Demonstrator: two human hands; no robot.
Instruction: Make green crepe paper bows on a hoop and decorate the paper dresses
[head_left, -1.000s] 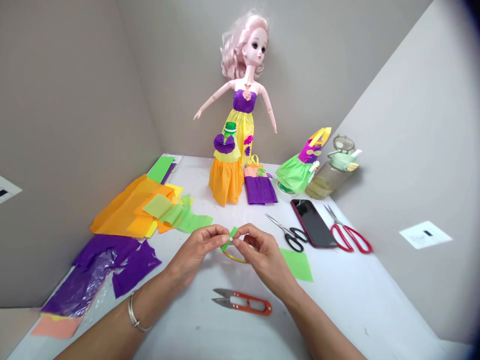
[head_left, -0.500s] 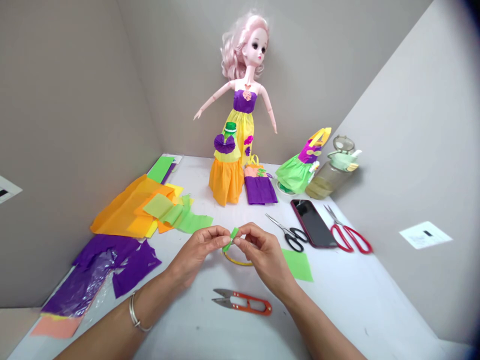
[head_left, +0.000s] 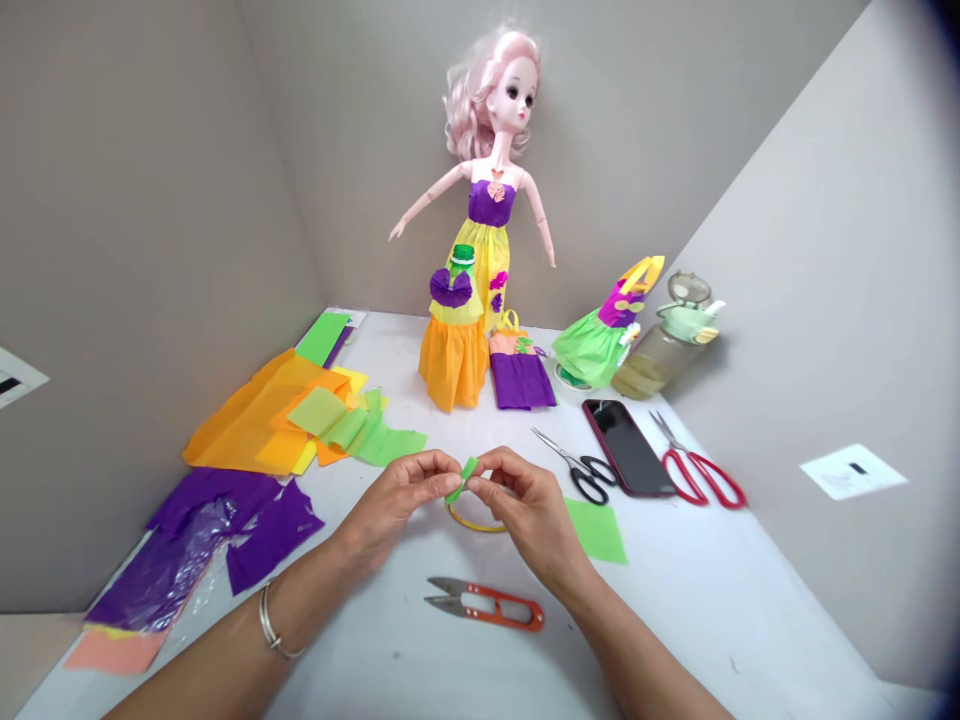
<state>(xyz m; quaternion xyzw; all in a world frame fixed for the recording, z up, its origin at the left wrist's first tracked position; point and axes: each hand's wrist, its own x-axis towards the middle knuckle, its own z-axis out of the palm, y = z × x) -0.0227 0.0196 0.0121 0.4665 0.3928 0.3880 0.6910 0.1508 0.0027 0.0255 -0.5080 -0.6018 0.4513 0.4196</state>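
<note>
A small green piece of fabric or crepe paper (head_left: pixel 469 468) is pinched between both hands over the middle of the table. My left hand (head_left: pixel 397 505) grips its left side with thumb and forefinger. On the other side, my right hand (head_left: pixel 529 505) has its thumb and fingertips closed on the same piece. Beneath the hands lies a thin yellow ring (head_left: pixel 476 527), partly covered by my right hand. Orange-handled thread snips (head_left: pixel 487 604) rest on the table just in front of the hands. A flat green sheet (head_left: pixel 600 532) shows beside my right wrist.
Purple (head_left: pixel 274 545) and orange sheets (head_left: pixel 247 425) lie at the left. At the back stand a doll (head_left: pixel 491 205), a bottle in an orange skirt (head_left: pixel 454 360) and a jug (head_left: pixel 652 355). Black scissors (head_left: pixel 581 470), a phone (head_left: pixel 626 448) and red scissors (head_left: pixel 697 470) lie right.
</note>
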